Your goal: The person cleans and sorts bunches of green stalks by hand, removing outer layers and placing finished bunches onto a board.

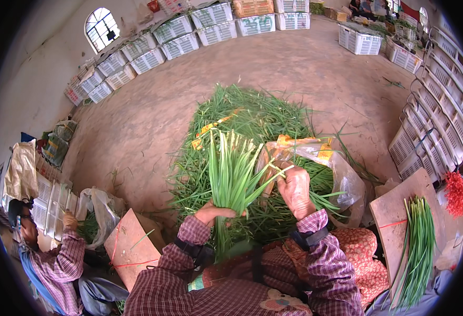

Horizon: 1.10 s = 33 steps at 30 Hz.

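Note:
My left hand [212, 213] grips a thick upright bunch of garlic chives [231, 170] around its lower part, pale cut ends pointing up. Just right of it, my right hand [296, 187] pinches a few chive stalks [270, 173] near their pale ends, and these lean across towards the bunch. Beneath and beyond both hands spreads a large heap of loose chives [251, 110] on the floor. A clear plastic bag [348, 177] with orange-yellow printed parts lies open beside my right hand, with more chives in it.
At right, a tied-looking bundle of chives [419, 237] rests on a board [387, 205]; another board [134, 249] with red string stands left. A co-worker [53, 260] sits at far left. Stacked white plastic crates [433, 130] stand right, others [215, 33] along the wall.

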{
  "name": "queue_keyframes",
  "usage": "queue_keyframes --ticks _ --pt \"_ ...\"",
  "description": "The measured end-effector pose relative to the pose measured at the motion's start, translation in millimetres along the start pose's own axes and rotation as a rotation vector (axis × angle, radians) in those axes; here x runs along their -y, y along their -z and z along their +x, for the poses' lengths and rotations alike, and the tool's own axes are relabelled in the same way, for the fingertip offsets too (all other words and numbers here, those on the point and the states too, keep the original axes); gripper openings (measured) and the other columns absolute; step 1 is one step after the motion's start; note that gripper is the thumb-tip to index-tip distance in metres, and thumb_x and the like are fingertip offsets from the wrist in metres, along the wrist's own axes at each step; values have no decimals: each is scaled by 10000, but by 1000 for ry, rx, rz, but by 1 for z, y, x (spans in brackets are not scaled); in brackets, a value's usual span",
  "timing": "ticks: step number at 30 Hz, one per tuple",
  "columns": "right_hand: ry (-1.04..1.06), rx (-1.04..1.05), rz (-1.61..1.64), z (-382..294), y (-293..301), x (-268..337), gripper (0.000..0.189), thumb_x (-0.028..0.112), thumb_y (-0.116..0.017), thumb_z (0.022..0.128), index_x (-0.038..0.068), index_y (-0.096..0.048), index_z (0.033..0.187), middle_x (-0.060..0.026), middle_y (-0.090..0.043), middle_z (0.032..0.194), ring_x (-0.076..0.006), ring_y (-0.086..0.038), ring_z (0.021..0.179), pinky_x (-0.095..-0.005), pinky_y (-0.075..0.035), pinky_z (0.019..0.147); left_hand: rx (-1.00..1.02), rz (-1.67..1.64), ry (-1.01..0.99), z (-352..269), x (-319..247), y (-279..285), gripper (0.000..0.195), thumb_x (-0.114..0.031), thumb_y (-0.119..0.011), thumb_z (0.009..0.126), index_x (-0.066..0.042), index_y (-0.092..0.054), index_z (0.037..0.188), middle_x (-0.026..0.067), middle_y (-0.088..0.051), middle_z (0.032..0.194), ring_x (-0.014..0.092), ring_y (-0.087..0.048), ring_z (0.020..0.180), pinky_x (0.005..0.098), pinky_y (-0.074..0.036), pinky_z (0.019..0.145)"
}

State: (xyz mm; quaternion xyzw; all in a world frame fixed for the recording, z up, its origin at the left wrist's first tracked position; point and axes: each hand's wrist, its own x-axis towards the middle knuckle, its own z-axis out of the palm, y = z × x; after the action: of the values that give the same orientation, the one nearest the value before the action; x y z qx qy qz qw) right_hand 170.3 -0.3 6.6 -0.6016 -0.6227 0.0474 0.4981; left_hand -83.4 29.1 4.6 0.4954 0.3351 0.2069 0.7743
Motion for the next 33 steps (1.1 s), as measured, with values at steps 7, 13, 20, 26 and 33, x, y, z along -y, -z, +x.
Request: queue_keyframes --ticks 7,13,20,26,33 --pt "-160 -203 -141 11 32 -38 223 41 -631 774 10 -648 994 -191 -653 778 -326 -656 686 -386 -533 637 -13 -14 8 -5 5 17 619 -74 -664 756 -45 -451 1336 157 -676 991 190 -639 814 277 -476 526" --pt "-283 -291 -482 0 75 -122 213 117 -644 820 -11 -622 988 -179 -649 864 -339 -635 736 -397 -503 639 -123 -40 5 -13 5 26 598 -51 -652 768 -54 -451 1332 153 -677 1009 188 -636 832 275 -474 532" --pt "-476 50 344 -18 21 -33 442 254 -663 870 0 -550 1213 -113 -658 1035 -192 -618 930 -292 -486 810 -91 -39 -24 3 9 8 529 -17 -663 773 -42 -512 1279 145 -676 1022 192 -645 882 284 -477 524" --pt "-577 115 961 0 -5 24 382 227 -683 865 1 -572 1153 -31 -638 964 -111 -553 875 -262 -455 804 -59 22 23 15 12 -11 521 -15 -693 762 -47 -513 1251 143 -675 1009 194 -646 870 288 -503 545" --pt "-493 -148 740 -2 -14 27 318 250 -594 922 -39 -608 1054 -78 -661 842 -107 -506 761 -294 -446 735 -53 -53 -40 19 20 -21 573 -11 -686 773 -28 -464 1301 140 -625 1141 229 -628 994 350 -536 754"
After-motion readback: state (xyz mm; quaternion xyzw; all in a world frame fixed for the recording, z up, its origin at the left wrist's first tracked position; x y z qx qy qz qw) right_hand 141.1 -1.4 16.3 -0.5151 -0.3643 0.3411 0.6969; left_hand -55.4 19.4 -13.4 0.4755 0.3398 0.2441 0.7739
